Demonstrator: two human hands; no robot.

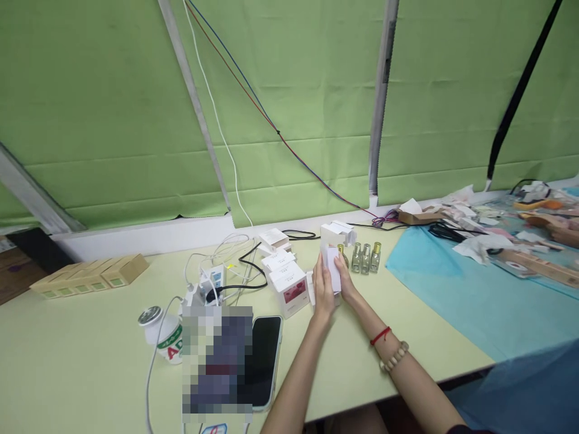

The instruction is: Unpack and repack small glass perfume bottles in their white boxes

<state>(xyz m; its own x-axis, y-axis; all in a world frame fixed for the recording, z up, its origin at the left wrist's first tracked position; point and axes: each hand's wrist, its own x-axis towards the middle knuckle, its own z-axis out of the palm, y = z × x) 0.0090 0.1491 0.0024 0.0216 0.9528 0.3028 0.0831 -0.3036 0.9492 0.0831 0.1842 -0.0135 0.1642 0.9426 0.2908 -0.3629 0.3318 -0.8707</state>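
Between my two hands a small white box (333, 269) is held upright above the table. My left hand (322, 286) presses its left side with the fingers closed along it. My right hand (345, 278) grips it from the right. Left of my hands stand white boxes (287, 286), the front one with a dark red picture. Behind the held box is another white box (337, 234) with raised flaps. Small glass bottles (365, 258) with gold and silver caps stand in a row just right of it.
A black-screened phone (266, 361), a white bottle (163, 335) and a power strip (212, 286) with cables lie to the left. Several brown boxes (93, 276) line up further left. Blue sheeting (447, 283) covers the right side, scattered with papers and cardboard.
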